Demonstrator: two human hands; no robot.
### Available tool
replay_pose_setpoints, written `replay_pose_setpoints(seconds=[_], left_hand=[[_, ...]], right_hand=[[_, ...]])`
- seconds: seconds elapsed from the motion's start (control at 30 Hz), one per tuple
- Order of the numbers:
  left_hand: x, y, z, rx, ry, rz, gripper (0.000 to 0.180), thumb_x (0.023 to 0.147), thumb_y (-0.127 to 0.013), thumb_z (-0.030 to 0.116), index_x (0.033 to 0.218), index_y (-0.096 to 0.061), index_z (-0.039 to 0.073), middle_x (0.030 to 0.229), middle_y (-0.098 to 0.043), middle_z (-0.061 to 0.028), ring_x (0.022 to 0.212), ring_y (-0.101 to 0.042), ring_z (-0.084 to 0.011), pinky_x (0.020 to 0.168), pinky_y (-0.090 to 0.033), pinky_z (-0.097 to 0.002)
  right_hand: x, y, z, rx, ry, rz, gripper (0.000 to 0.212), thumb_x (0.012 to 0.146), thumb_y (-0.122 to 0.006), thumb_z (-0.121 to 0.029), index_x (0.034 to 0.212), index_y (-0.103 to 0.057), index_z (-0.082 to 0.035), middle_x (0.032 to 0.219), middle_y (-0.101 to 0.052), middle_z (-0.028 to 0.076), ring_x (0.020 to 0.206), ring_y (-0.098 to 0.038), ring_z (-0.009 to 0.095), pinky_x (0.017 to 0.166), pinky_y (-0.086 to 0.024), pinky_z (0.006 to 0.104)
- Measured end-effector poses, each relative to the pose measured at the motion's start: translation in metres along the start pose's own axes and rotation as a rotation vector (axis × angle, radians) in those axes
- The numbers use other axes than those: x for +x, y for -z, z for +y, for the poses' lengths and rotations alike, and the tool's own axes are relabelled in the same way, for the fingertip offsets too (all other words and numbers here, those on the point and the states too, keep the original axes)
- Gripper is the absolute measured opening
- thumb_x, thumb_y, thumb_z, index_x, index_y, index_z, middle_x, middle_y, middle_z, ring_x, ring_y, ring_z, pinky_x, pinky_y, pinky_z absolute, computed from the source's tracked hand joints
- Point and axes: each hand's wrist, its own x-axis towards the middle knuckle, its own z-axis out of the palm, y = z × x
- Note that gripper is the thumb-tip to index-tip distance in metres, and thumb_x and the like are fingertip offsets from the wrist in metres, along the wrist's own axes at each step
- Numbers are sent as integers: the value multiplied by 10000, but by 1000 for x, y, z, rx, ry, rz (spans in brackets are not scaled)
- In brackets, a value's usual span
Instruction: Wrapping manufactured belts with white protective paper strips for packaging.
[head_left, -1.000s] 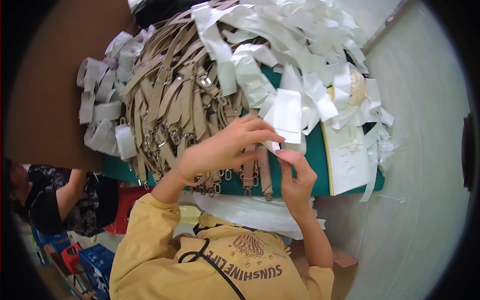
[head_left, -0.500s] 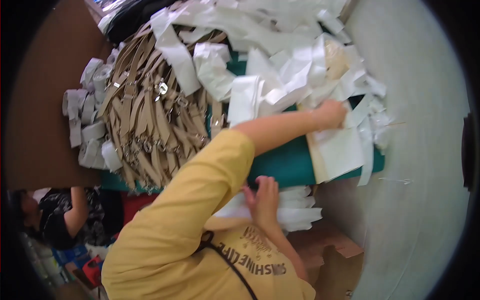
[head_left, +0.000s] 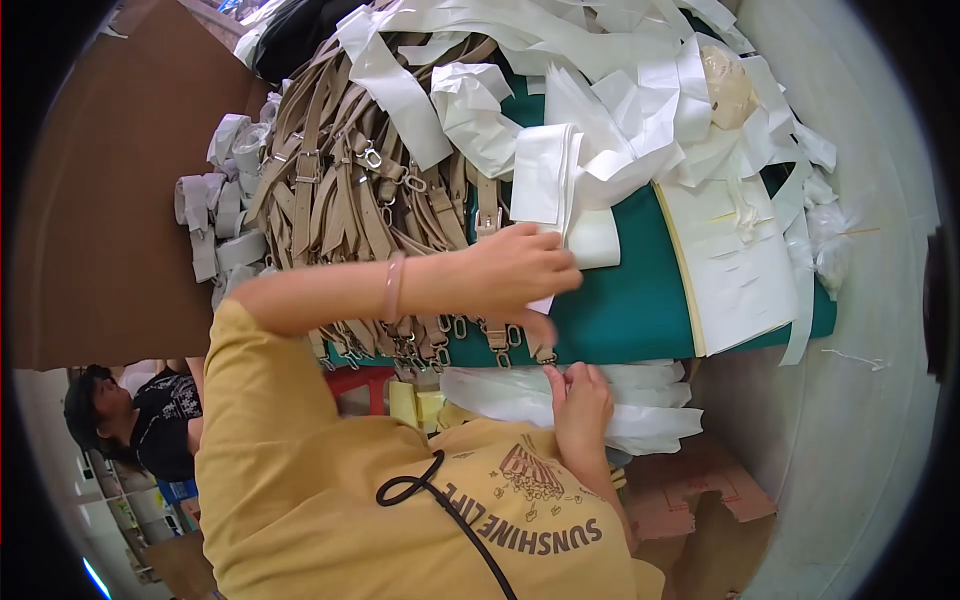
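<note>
My left hand (head_left: 525,272), with a pink bracelet on its wrist, reaches across the green table top (head_left: 640,290). Its thumb and fingers are apart, over the end of a tan strap and beside a folded white paper strip (head_left: 543,175). At the table's front edge my right hand (head_left: 585,405) has its fingertips closed at the metal end of that tan strap (head_left: 543,352); the grip is partly hidden. Left of my hands lies a thick heap of tan straps (head_left: 325,200) with metal buckles and oval rings.
White rolls (head_left: 235,190) lie beside a brown board (head_left: 120,200) at left. Loose white strips (head_left: 520,45) cover the back. At right is a stack of pale sheets (head_left: 740,265) near a wall (head_left: 870,420). Torn cardboard (head_left: 690,505) sits below; a person (head_left: 150,420) is at lower left.
My left hand has moved left from the pale sheets to above the strap end. My right hand, formerly open at the edge, now has its fingertips at the strap's metal end. The view has shifted.
</note>
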Motion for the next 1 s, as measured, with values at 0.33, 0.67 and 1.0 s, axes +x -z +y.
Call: replay_pose_setpoints(seconds=[0.33,0.67,1.0], left_hand=[[-26,-40,-11,-262,240,305,188,750,-719,230,747,-649,55,772,-596,-47,779,-590,-246,687,-473,-359],[-44,112,-143,-1003,584,673,261,879,-692,324,907,-691,65,791,-632,41,735,-549,-46,647,-404,-184],[-45,141,-151,-1391,453,750,121,827,-743,128,884,-672,48,725,-580,29,588,-513,-48,537,-444,-173]], right_hand=[[-2,-4,7,372,163,-21,234,831,-702,-172,928,-637,31,850,-579,170,757,-566,328,701,-463,366],[30,133,-66,-28,501,124,167,823,-680,-78,956,-663,22,838,-665,151,752,-625,259,689,-492,328],[115,15,-146,-146,350,60,480,843,-673,-421,794,-573,46,753,-650,208,674,-620,375,613,-493,421]])
